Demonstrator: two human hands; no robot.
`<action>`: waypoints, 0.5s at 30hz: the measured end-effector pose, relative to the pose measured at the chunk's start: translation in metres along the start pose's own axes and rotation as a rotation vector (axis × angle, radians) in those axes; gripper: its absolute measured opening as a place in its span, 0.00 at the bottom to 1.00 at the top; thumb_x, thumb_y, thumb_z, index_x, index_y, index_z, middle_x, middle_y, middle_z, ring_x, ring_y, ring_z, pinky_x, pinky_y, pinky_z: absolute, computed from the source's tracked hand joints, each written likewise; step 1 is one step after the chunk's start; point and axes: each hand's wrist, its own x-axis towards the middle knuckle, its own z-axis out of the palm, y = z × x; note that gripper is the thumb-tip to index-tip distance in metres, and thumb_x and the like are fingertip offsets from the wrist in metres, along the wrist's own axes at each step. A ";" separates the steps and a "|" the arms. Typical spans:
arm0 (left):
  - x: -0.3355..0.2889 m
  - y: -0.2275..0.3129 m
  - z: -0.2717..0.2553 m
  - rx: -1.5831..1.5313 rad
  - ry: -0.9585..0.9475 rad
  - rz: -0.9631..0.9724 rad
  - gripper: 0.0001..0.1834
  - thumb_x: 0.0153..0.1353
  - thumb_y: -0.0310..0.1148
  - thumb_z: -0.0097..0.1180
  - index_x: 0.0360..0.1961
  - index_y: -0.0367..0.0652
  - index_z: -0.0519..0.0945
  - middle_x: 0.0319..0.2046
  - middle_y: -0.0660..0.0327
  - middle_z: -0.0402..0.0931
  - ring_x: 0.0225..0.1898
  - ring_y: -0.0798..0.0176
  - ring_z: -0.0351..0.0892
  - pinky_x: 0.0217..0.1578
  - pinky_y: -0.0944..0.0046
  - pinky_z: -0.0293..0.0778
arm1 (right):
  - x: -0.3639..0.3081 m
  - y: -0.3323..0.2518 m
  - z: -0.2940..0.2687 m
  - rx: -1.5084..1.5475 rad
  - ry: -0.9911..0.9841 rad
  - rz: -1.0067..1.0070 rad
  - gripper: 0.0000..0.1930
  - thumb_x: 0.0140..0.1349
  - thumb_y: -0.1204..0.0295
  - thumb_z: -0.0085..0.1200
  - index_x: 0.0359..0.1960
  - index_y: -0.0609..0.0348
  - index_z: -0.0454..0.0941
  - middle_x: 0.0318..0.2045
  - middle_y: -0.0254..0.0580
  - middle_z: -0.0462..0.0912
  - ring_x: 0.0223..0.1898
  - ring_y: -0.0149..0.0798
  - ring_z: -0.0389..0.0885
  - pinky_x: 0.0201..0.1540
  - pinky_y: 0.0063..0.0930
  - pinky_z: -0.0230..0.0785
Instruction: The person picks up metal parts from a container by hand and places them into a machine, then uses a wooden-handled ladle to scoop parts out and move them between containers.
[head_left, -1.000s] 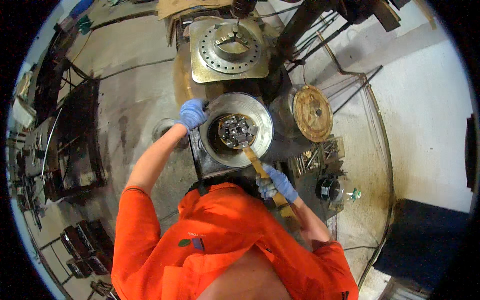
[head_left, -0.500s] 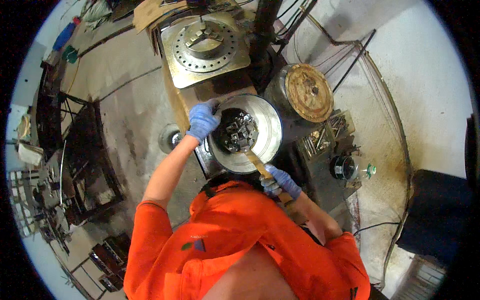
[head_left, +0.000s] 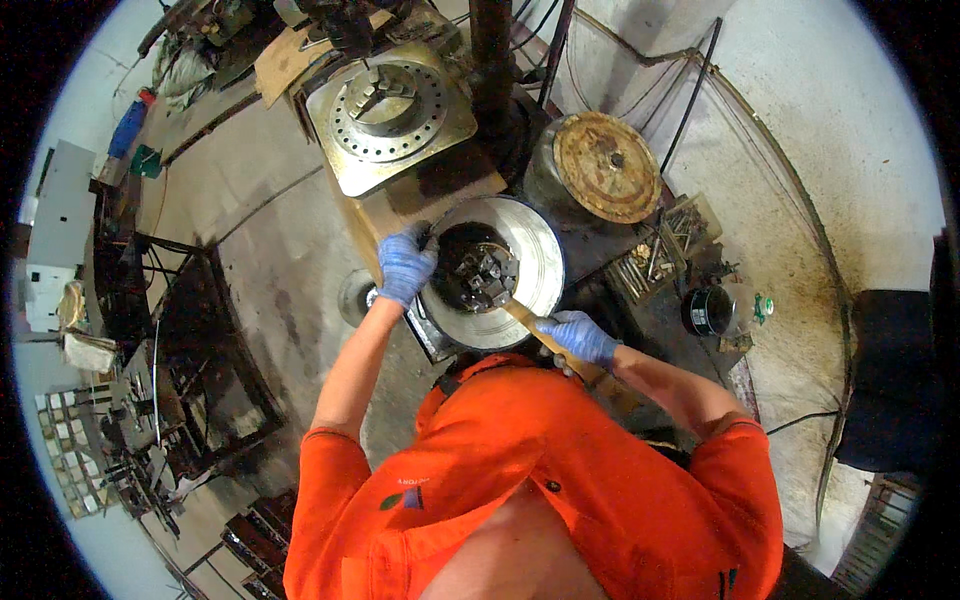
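Head camera: the left one of two, up on the person's head, looking down and a little ahead.
Orange shirt (head_left: 480,440): very near, filling the near middle.
Metal bowl (head_left: 540,250): farther off, around the middle, seen from above.
Square metal plate (head_left: 357,182): on the far side, left of the middle.
White wall (head_left: 820,150): right side, with lines bent by the wide lens.
Gray floor (head_left: 275,280): left side, seen from up high.
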 end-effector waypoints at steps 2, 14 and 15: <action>-0.002 0.002 0.003 0.008 0.001 0.001 0.12 0.48 0.35 0.55 0.34 0.41 0.80 0.30 0.49 0.78 0.34 0.49 0.79 0.35 0.56 0.74 | 0.011 0.014 -0.006 -0.111 0.021 -0.089 0.21 0.58 0.52 0.50 0.33 0.61 0.70 0.21 0.40 0.74 0.15 0.34 0.72 0.15 0.31 0.68; -0.011 0.019 0.017 -0.112 0.086 0.056 0.11 0.49 0.33 0.56 0.33 0.38 0.80 0.28 0.49 0.79 0.32 0.52 0.80 0.33 0.59 0.74 | 0.020 0.007 -0.029 0.124 -0.074 0.271 0.19 0.61 0.49 0.42 0.34 0.52 0.67 0.21 0.41 0.71 0.12 0.33 0.68 0.11 0.26 0.60; -0.012 0.020 0.019 -0.100 0.088 0.068 0.11 0.50 0.31 0.57 0.34 0.37 0.79 0.28 0.49 0.79 0.31 0.55 0.81 0.33 0.61 0.75 | 0.023 0.011 -0.030 0.101 0.021 0.277 0.25 0.55 0.43 0.47 0.28 0.55 0.70 0.16 0.39 0.71 0.08 0.30 0.63 0.09 0.26 0.57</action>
